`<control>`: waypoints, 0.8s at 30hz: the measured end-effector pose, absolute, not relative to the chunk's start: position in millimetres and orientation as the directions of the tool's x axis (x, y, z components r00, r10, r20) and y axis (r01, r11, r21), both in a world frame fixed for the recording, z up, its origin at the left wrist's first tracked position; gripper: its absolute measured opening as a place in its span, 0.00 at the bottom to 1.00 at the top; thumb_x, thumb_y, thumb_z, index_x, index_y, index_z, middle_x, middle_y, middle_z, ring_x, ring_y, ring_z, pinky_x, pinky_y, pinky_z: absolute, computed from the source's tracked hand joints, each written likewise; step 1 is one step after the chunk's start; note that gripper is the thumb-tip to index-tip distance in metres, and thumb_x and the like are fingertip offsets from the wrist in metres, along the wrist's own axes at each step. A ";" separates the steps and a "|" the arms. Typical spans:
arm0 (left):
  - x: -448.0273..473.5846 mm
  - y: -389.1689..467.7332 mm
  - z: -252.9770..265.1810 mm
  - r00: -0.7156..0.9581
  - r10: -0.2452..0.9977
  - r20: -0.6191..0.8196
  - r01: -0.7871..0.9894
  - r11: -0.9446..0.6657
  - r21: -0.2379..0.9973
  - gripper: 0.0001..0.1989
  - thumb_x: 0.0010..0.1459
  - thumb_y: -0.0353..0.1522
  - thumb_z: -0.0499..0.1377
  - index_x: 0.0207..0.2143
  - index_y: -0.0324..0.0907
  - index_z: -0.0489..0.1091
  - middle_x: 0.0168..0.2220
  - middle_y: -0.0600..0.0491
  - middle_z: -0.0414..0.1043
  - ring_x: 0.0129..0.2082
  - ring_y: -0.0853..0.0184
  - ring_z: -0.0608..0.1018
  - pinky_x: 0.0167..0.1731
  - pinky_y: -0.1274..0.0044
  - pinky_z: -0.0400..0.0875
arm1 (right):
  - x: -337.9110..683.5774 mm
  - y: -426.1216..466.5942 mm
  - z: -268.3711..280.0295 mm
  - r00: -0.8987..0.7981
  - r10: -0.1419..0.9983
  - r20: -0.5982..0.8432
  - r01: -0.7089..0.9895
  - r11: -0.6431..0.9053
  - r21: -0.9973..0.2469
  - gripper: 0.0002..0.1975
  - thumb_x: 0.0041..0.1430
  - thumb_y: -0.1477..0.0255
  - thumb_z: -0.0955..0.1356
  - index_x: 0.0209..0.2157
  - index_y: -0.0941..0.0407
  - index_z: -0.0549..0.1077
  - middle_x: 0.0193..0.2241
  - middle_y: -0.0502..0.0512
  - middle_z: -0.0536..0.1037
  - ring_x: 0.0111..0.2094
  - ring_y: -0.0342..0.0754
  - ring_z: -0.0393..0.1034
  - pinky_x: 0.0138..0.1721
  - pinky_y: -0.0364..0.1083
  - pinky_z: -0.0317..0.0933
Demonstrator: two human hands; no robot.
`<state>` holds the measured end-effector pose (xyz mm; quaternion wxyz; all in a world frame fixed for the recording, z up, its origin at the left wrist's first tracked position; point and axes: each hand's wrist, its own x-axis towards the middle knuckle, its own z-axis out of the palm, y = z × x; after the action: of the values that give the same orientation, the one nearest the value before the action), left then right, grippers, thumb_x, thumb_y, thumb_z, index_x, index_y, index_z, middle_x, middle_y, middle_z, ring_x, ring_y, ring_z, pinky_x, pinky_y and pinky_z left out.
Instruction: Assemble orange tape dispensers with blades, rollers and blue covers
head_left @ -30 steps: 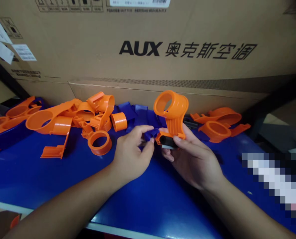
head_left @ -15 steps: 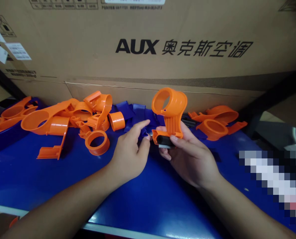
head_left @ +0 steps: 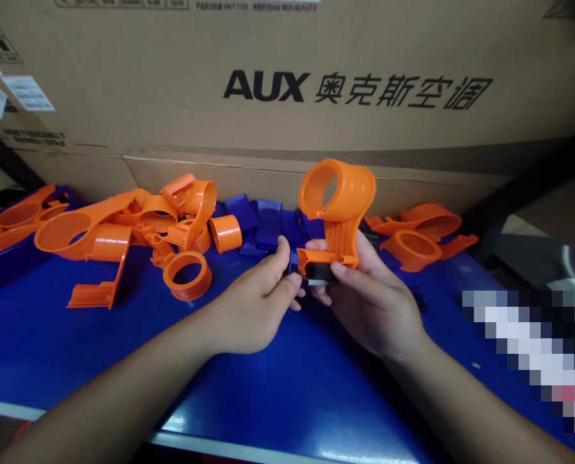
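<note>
My right hand [head_left: 384, 306] is wrapped around an orange tape dispenser [head_left: 344, 235], with its hollow ring up and its lower end facing left. A black roller [head_left: 318, 270] sits in that lower end, with a toothed metal blade [head_left: 318, 282] just below. My left hand [head_left: 253, 303] is close beside the dispenser's left end, thumb and fingers drawn together. A small dark-blue bit shows above the left thumb; whether the fingers hold it, or something hidden between them, I cannot tell.
Several orange dispenser parts [head_left: 84, 235] lie heaped on the blue work surface [head_left: 248, 399] at left, with an orange ring [head_left: 187, 276] nearest. More orange dispensers [head_left: 415, 248] lie at right. Blue plastic pieces [head_left: 268, 222] rest behind my hands, against a large cardboard box [head_left: 171, 84].
My left hand has moved right, its fingertips closing in to the dispenser's lower left end. The dispenser has risen slightly and shifted a little right in my right hand.
</note>
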<state>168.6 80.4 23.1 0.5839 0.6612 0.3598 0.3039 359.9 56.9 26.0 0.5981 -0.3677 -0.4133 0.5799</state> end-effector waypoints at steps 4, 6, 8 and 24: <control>164.4 89.7 22.8 0.593 0.804 0.036 0.062 -0.090 0.994 0.39 0.73 0.36 0.58 0.79 0.37 0.47 0.42 0.46 0.81 0.40 0.63 0.83 0.46 0.66 0.81 | 361.1 56.8 27.0 -0.008 0.997 0.077 -0.382 0.068 -0.921 0.23 0.60 0.71 0.75 0.56 0.44 0.74 0.52 0.54 0.77 0.33 0.46 0.70 0.26 0.44 0.64; 164.9 91.9 22.9 0.583 0.808 0.082 0.005 -0.105 0.994 0.37 0.70 0.38 0.62 0.75 0.35 0.57 0.40 0.48 0.81 0.36 0.64 0.82 0.42 0.69 0.82 | 361.4 57.0 26.7 -0.008 0.996 0.084 -0.376 0.074 -0.923 0.23 0.60 0.72 0.74 0.56 0.44 0.73 0.53 0.54 0.77 0.34 0.46 0.70 0.26 0.44 0.64; 166.2 91.7 23.9 0.557 0.823 0.110 -0.017 -0.120 0.993 0.32 0.69 0.40 0.63 0.71 0.35 0.66 0.37 0.49 0.81 0.33 0.66 0.82 0.37 0.72 0.82 | 361.3 57.2 25.8 -0.016 0.995 0.095 -0.368 0.082 -0.926 0.22 0.61 0.72 0.74 0.56 0.44 0.73 0.54 0.54 0.78 0.33 0.45 0.69 0.27 0.44 0.65; 174.2 91.1 13.3 0.399 0.894 0.205 -0.166 -0.150 0.975 0.19 0.64 0.38 0.69 0.56 0.41 0.80 0.30 0.56 0.80 0.25 0.71 0.82 0.28 0.79 0.82 | 358.1 46.8 31.2 -0.012 0.989 0.150 -0.269 0.141 -0.953 0.20 0.62 0.68 0.73 0.55 0.43 0.72 0.54 0.54 0.75 0.33 0.48 0.67 0.27 0.46 0.63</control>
<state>174.2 91.1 13.3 0.5781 0.6042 0.3013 0.4581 358.1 46.8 31.2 0.5902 -0.3816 -0.4714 0.5328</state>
